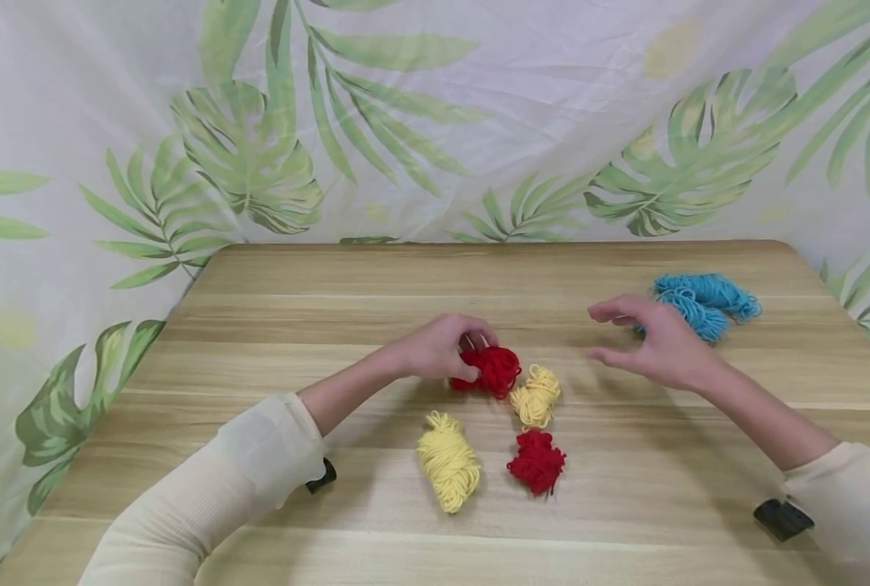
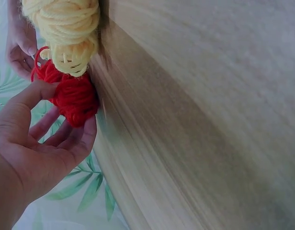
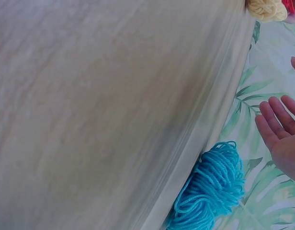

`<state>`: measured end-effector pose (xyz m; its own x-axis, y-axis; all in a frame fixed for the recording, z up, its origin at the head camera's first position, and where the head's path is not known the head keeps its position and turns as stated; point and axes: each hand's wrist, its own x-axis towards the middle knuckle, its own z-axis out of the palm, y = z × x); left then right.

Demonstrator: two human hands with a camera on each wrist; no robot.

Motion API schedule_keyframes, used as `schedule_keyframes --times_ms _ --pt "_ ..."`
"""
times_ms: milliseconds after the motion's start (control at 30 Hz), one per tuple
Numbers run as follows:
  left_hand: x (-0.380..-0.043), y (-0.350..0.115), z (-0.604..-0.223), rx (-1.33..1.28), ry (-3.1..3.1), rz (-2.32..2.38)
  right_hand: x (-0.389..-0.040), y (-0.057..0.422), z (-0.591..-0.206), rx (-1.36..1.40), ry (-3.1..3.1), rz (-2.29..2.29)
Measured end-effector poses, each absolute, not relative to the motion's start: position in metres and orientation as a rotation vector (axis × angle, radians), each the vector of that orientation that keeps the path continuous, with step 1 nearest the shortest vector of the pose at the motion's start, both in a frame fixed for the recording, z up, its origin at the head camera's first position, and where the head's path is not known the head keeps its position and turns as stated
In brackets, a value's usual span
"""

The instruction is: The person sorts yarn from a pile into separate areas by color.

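Observation:
With thumb and fingers curled about its end, my left hand (image 1: pixel 445 348) holds a red yarn bundle (image 1: pixel 499 370) on the table. The left wrist view shows the thumb on one side of this red yarn (image 2: pixel 75 98) and the fingers on the other. A small yellow yarn bundle (image 1: pixel 536 396) lies against its right side. Raised over the table, my right hand (image 1: pixel 657 342) has its thumb and fingers apart and nothing between them. Just behind it are two blue yarn bundles (image 1: pixel 709 295), one partly hidden by that hand in the head view.
Nearer the front lie a larger yellow yarn bundle (image 1: pixel 449 464) and a second red bundle (image 1: pixel 537 462). The wooden table (image 1: pixel 332 285) ends at a leaf-print cloth (image 1: pixel 420 122). Dark straps (image 1: pixel 784 519) show by both sleeves.

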<state>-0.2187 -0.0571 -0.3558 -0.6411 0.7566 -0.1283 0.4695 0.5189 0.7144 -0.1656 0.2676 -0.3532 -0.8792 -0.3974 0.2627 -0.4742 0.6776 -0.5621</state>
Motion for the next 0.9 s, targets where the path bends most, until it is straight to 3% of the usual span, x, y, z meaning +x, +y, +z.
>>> schedule_keyframes --times_ms 900 --pt "-0.243 -0.051 -0.355 0.709 2.421 1.255 -0.156 0.261 -0.355 0.847 -2.72 1.066"
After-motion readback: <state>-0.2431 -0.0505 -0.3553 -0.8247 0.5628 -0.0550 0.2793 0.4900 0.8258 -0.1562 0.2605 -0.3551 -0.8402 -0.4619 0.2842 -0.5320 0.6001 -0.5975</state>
